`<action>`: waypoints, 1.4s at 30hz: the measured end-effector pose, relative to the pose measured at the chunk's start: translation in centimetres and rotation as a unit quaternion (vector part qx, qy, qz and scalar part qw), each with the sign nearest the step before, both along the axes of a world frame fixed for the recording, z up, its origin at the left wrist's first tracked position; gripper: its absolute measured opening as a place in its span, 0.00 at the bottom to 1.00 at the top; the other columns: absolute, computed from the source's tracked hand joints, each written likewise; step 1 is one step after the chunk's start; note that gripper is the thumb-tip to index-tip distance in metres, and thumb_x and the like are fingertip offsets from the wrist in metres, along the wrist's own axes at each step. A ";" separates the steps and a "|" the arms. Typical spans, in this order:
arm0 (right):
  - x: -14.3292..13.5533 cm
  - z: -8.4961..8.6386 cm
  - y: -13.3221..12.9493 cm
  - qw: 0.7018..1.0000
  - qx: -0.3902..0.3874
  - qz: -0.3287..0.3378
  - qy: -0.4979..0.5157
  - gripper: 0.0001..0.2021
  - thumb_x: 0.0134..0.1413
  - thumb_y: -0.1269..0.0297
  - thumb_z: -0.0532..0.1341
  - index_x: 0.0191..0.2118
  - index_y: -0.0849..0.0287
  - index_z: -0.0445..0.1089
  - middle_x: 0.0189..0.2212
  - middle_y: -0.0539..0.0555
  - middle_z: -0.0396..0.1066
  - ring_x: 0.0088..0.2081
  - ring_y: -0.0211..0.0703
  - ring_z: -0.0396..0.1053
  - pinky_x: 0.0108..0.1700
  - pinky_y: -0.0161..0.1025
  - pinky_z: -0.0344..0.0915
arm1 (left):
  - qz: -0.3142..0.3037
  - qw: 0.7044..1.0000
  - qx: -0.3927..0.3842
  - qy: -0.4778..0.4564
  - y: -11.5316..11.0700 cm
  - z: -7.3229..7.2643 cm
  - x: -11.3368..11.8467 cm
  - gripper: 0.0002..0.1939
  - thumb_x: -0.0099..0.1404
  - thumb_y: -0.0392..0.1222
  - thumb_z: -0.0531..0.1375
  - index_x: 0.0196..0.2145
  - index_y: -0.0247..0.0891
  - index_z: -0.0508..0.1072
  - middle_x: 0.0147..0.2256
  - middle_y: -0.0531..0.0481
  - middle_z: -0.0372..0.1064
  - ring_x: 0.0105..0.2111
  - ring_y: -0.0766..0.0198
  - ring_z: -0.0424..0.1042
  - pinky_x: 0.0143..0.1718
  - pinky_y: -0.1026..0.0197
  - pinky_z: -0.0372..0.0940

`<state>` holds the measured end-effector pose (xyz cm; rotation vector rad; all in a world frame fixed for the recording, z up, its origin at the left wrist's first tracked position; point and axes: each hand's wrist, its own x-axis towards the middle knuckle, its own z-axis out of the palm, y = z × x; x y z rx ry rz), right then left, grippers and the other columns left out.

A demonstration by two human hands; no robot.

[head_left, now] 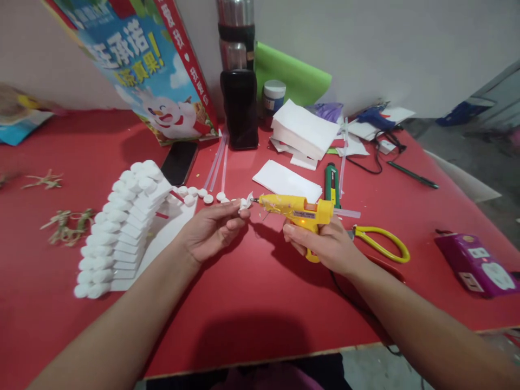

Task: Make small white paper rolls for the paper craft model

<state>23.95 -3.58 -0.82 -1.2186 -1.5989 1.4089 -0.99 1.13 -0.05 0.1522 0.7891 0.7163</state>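
Ok, clock ref = nozzle of yellow glue gun. Containers: white-lidded jar ~12:30, lid on, contents n/v. Steel/black flask ~12, inside can't be seen. Printed snowman bag ~11, contents n/v too. Gun has a clear glue stick poking out its rear.

R hand wrapped round gun handle. L hand fingertips pinched on small white piece, right at nozzle; can't tell if touching.

Around: white discs ~9:30, stepped white model at 9, black phone ~10, loose glue sticks ~10:30. Paper stack at 1, green cutter ~2:30, purple socket box ~3:30. In the way: R forearm partly covers pliers ~3:30; black cord runs under same arm.
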 end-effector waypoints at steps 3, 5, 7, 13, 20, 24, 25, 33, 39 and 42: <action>-0.1 0.0 -0.1 1.000 0.002 -0.006 -0.007 0.20 0.66 0.47 0.65 0.29 0.57 0.70 0.20 0.47 0.65 0.24 0.36 0.63 0.27 0.37 0.59 | 0.010 1.000 0.012 0.020 -0.1 0.1 0.3 0.18 0.78 0.28 0.47 0.32 0.28 0.72 0.28 0.46 0.69 0.16 0.76 0.63 0.13 0.78 0.60; -0.2 0.0 -0.1 1.000 0.001 -0.013 -0.019 0.20 0.65 0.48 0.65 0.28 0.57 0.70 0.20 0.47 0.65 0.24 0.37 0.63 0.27 0.37 0.59 | 0.013 0.999 0.020 0.032 -0.2 0.2 0.4 0.18 0.77 0.27 0.47 0.32 0.28 0.72 0.27 0.45 0.69 0.16 0.75 0.63 0.12 0.78 0.59; -0.3 0.2 -0.2 0.999 0.001 -0.013 -0.031 0.20 0.65 0.48 0.65 0.27 0.57 0.69 0.20 0.47 0.65 0.24 0.37 0.63 0.28 0.37 0.59 | 0.015 0.999 0.028 0.035 -0.2 0.2 0.3 0.18 0.77 0.27 0.49 0.32 0.28 0.73 0.27 0.45 0.70 0.16 0.75 0.64 0.12 0.77 0.60; -0.7 1.0 -0.3 0.999 0.028 0.003 -0.018 0.22 0.66 0.50 0.64 0.23 0.56 0.66 0.19 0.47 0.65 0.23 0.36 0.63 0.27 0.37 0.59 | -0.007 1.000 0.016 0.007 0.0 -0.1 -0.3 0.19 0.79 0.31 0.49 0.32 0.27 0.75 0.27 0.46 0.69 0.16 0.75 0.65 0.14 0.77 0.64; -0.6 1.1 -0.3 0.998 0.049 0.008 -0.025 0.23 0.67 0.48 0.63 0.23 0.55 0.67 0.17 0.46 0.63 0.23 0.36 0.61 0.26 0.37 0.59 | 0.001 1.000 -0.018 0.005 -0.1 0.6 0.2 0.21 0.80 0.34 0.47 0.32 0.29 0.72 0.24 0.47 0.66 0.15 0.75 0.62 0.13 0.78 0.62; -0.5 1.2 -0.3 0.999 0.037 -0.003 -0.017 0.23 0.67 0.49 0.64 0.23 0.56 0.66 0.16 0.46 0.62 0.21 0.35 0.61 0.27 0.36 0.59 | 0.016 0.999 -0.041 0.019 -0.3 1.4 0.7 0.20 0.80 0.33 0.46 0.31 0.31 0.70 0.25 0.46 0.68 0.14 0.74 0.61 0.11 0.77 0.59; -0.5 1.2 -0.4 0.999 0.035 -0.004 -0.016 0.23 0.67 0.50 0.64 0.23 0.56 0.66 0.16 0.46 0.63 0.21 0.35 0.62 0.27 0.36 0.59 | 0.014 0.999 -0.045 0.020 -0.3 1.5 0.7 0.21 0.80 0.33 0.45 0.31 0.31 0.70 0.24 0.47 0.68 0.14 0.74 0.60 0.11 0.77 0.59; -0.2 1.2 -0.4 0.999 0.026 -0.017 -0.038 0.25 0.68 0.49 0.63 0.22 0.56 0.65 0.17 0.48 0.65 0.22 0.37 0.64 0.28 0.38 0.59 | 0.005 0.999 -0.050 -0.008 -0.2 1.3 0.4 0.19 0.79 0.32 0.46 0.33 0.32 0.70 0.26 0.45 0.69 0.15 0.74 0.62 0.11 0.76 0.58; 0.2 1.2 -0.4 0.998 0.043 -0.044 -0.016 0.24 0.68 0.49 0.63 0.24 0.56 0.65 0.18 0.48 0.65 0.22 0.38 0.63 0.29 0.40 0.60 | 0.045 0.988 0.111 0.101 -0.6 0.3 0.7 0.11 0.72 0.25 0.57 0.32 0.28 0.76 0.28 0.44 0.74 0.19 0.74 0.69 0.18 0.76 0.65; 0.0 1.1 -0.7 0.998 0.036 -0.042 -0.017 0.23 0.67 0.47 0.64 0.25 0.56 0.66 0.19 0.48 0.65 0.22 0.38 0.63 0.28 0.39 0.60 | 0.057 0.963 0.214 0.154 -0.8 -0.1 0.9 0.06 0.67 0.29 0.67 0.31 0.29 0.77 0.29 0.44 0.77 0.21 0.71 0.72 0.21 0.73 0.69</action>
